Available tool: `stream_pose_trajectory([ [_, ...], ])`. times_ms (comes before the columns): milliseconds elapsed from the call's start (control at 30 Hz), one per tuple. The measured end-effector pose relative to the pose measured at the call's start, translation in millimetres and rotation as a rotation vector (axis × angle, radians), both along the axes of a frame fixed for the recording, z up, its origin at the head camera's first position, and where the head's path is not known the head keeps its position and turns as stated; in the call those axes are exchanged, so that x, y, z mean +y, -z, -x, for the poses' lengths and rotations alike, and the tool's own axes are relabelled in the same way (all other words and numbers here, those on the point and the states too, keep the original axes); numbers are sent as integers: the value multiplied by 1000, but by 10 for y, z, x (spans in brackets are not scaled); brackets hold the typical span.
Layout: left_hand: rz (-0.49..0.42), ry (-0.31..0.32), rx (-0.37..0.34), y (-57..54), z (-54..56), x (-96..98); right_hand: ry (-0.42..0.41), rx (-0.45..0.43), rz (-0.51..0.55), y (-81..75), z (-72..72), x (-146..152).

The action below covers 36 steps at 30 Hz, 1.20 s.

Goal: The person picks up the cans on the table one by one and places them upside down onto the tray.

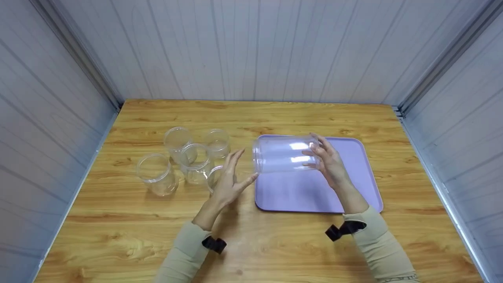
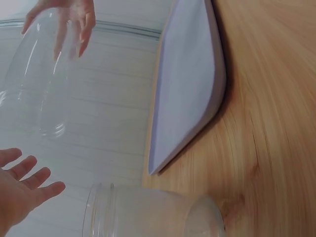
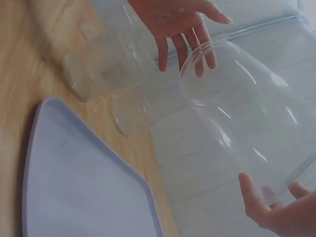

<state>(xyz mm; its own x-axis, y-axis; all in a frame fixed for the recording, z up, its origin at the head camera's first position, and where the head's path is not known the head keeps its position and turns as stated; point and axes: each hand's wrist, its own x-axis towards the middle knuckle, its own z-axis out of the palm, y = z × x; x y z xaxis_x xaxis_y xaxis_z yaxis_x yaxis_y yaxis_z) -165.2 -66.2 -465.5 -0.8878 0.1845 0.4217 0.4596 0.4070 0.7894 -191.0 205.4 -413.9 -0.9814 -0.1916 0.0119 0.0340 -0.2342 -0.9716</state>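
Though it is clear, the sideways jar point(image 1: 277, 155) bears white glints.

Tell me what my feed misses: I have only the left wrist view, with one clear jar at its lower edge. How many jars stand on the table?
Observer: Five clear wide-mouthed jars, seen from the head, left of the lilac tray.
Operator: Where does the held jar, the one in the right hand, sit against that tray?
Observer: In the head view it overlaps the tray's far left part.
Operator: Anything worn near the hands?
Observer: Yes, the head view shows a black device at each sleeve.
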Motion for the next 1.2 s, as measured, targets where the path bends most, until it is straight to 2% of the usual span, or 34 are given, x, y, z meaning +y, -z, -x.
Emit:
stream_pose_trajectory([
  [400,367,-81,136,-6,30,-130,38,29,-224,-156,2,135],
  [533,475,-81,164,7,47,-191,53,46,-300,-199,22,157],
  [633,544,-57,150,13,55,-234,65,63,-365,-223,42,176],
  [900,765,-7,56,-7,72,-301,104,139,-548,-235,89,236],
  [1200,842,38,-6,-14,115,-369,100,136,-626,-372,57,268],
])
